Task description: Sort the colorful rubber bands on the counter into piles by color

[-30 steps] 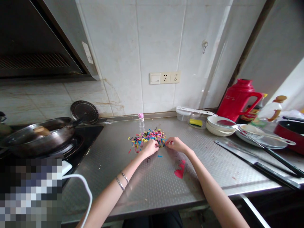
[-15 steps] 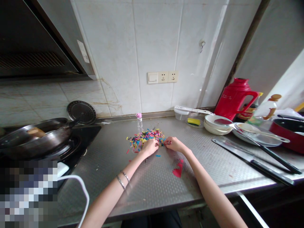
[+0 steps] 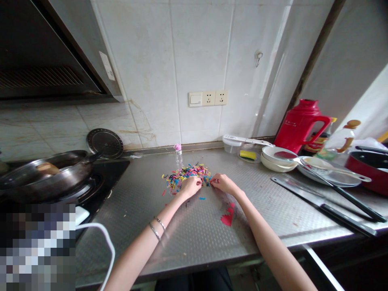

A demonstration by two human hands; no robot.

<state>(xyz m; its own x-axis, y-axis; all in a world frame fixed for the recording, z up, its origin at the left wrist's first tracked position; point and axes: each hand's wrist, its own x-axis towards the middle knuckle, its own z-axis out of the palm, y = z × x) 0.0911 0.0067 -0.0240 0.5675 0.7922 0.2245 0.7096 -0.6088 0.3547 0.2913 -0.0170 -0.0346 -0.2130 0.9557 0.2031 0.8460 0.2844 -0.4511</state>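
Observation:
A heap of tiny multicoloured bands or clips [image 3: 184, 176] lies on the steel counter [image 3: 197, 230]. My left hand [image 3: 190, 187] rests at the heap's near edge with fingers curled in a pinch. My right hand [image 3: 222, 184] is just to its right, fingers also pinched at the heap's edge on a small red piece. What the left fingers hold is too small to make out. A small clear bottle with a pink cap [image 3: 178, 154] stands behind the heap. A red scrap [image 3: 227, 217] lies on the counter under my right forearm.
A wok [image 3: 45, 173] sits on the stove at left, a round lid [image 3: 104, 143] against the wall. At right are a red thermos jug [image 3: 300, 125], stacked bowls [image 3: 277, 159], a sponge [image 3: 247, 154], long dark utensils [image 3: 327, 206] and a red pan [image 3: 370, 171]. A white cable [image 3: 100, 242] hangs near left.
The hands barely shifted at the heap's edge; fingers keep working among the small pieces. The view moved slightly.

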